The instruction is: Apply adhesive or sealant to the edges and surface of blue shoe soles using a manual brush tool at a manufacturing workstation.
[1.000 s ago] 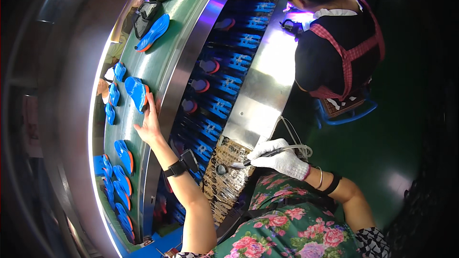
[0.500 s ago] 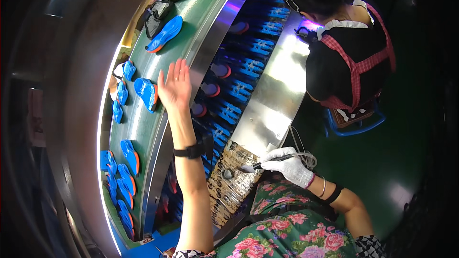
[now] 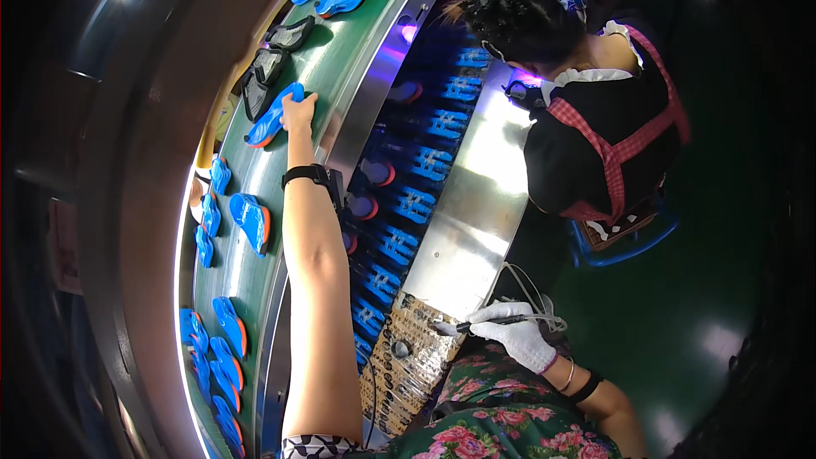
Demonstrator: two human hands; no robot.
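Note:
My left hand (image 3: 298, 113) reaches far out over the green conveyor belt (image 3: 255, 174). Its fingers are closed on the toe end of a blue shoe insole (image 3: 272, 123) with an orange underside, which lies at an angle on the belt. Beside that insole are black-and-grey shoe pieces (image 3: 259, 81). Closer to me, a second blue insole (image 3: 251, 223) rests on the belt. My right hand (image 3: 518, 342), in a white glove, grips a dark-handled brush (image 3: 448, 328) with a thin tube at its back end. The brush tip is over a stained, patterned board (image 3: 399, 382).
Several blue insoles (image 3: 226, 370) lie along the belt's left side. Right of the belt, a lower line carries blue holders (image 3: 416, 204) beside a metal ledge (image 3: 450, 246). A co-worker (image 3: 586, 110) sits at the ledge's far end. A small round cup (image 3: 400, 348) stands on the board.
My left hand has gone from open above the belt to gripping the far insole. My right hand still holds the brush. The view has shifted, so things appear lower.

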